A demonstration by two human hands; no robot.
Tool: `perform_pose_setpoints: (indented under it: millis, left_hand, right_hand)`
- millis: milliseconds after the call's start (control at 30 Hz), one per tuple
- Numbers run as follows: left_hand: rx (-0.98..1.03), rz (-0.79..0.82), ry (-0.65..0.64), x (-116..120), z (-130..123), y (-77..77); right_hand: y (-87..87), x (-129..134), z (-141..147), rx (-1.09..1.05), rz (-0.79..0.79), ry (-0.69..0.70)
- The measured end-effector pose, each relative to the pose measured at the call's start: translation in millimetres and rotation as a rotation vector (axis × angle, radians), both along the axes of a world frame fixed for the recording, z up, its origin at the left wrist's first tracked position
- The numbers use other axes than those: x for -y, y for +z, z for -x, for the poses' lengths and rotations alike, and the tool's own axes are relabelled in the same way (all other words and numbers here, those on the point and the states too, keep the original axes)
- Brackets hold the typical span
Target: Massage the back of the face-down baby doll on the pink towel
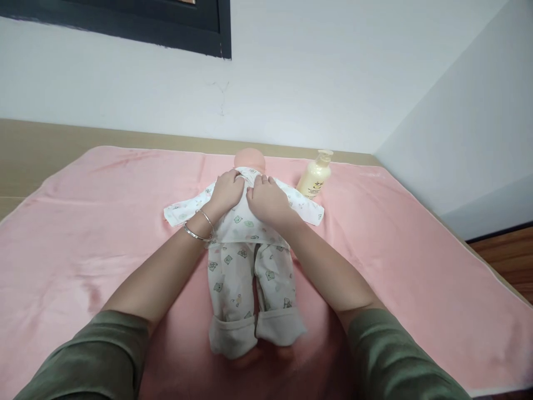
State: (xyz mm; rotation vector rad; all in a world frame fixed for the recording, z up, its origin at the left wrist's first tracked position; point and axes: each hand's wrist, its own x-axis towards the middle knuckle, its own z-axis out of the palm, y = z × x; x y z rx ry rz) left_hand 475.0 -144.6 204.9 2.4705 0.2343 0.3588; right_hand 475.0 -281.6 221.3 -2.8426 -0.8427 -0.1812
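Note:
A baby doll lies on the pink mat, its bald head away from me. It wears a white printed baby top with both sleeves spread sideways, and matching trousers with turned-up cuffs. My left hand, with a silver bangle on the wrist, has its fingers curled on the top near the collar. Beside it, my right hand rests on the other side of the chest, fingers stretched out over the cloth. The feet are mostly in shadow below the cuffs.
A pale yellow pump bottle stands on the mat right of the doll's head, close to the right sleeve. A wooden ledge runs behind the mat, against a white wall. A dark window frame is at upper left.

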Motion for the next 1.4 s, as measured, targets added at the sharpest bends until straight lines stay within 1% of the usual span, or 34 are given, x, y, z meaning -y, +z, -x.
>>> perform_pose_setpoints:
  millis: [67,133,233,300,367,467,533,600,667,733,800,867,1000,1067,1133,1233,1300,1367,1400]
  left_hand:
    - [-0.009,-0.014,0.009,0,0,-0.9]
    - [-0.036,-0.112,0.001,5,4,-0.5]
    - [-0.064,-0.247,0.008,20,15,3.1]
    - [-0.068,-0.287,0.007,29,22,6.1]
    - [-0.067,-0.304,0.006,34,25,8.0]
    - [-0.07,-0.28,0.011,29,20,6.8]
    - [-0.055,-0.214,-0.005,19,13,2.7]
    - [0.002,-0.114,-0.008,8,5,-3.3]
    - [0.063,-0.026,0.015,1,0,-9.5]
    - [0.091,0.014,0.033,-3,-3,-14.3]
    - [0.097,0.024,0.035,-3,-3,-16.8]
    - [0.105,0.02,0.034,-1,-2,-17.7]
    - [0.125,-0.02,0.035,2,-1,-18.4]
    - [0.131,-0.022,0.043,3,-2,-19.3]
    - [0.133,-0.015,0.049,2,-2,-20.3]
    - [0.141,-0.008,0.052,2,-3,-21.7]
    - [0.147,-0.001,0.05,1,-3,-22.3]
    - [0.151,0.007,0.044,1,-3,-22.6]
    - [0.155,0.011,0.044,1,-2,-22.6]
  right_hand:
    - [-0.3,1,-1,-0.016,-0.011,0.012]
    - [-1.0,5,-11,-0.072,-0.046,0.004]
    - [-2.7,14,-34,-0.156,-0.138,-0.034]
    - [-3.8,19,-46,-0.225,-0.199,-0.047]
    - [-3.9,22,-51,-0.27,-0.219,-0.048]
    - [-1.6,18,-41,-0.211,-0.151,-0.095]
    - [0.6,9,-26,-0.148,-0.082,-0.145]
    - [1.9,0,-8,-0.086,-0.033,-0.168]
    - [1.9,-9,8,-0.02,-0.004,-0.152]
    - [0.9,-13,15,0.02,0.01,-0.112]
    - [-0.8,-11,11,0.008,-0.009,-0.061]
    - [-3.4,-5,-4,-0.05,-0.076,-0.027]
    - [-10.1,12,-40,-0.215,-0.234,-0.052]
    - [-11.3,17,-49,-0.247,-0.279,-0.054]
    - [-8.5,19,-47,-0.234,-0.277,-0.067]
    - [3.2,15,-32,-0.106,-0.167,-0.124]
    - [11.8,11,-19,0.008,-0.119,-0.106]
    - [15.5,5,-10,0.088,-0.138,-0.061]
    - [14.5,3,-8,0.106,-0.155,-0.049]
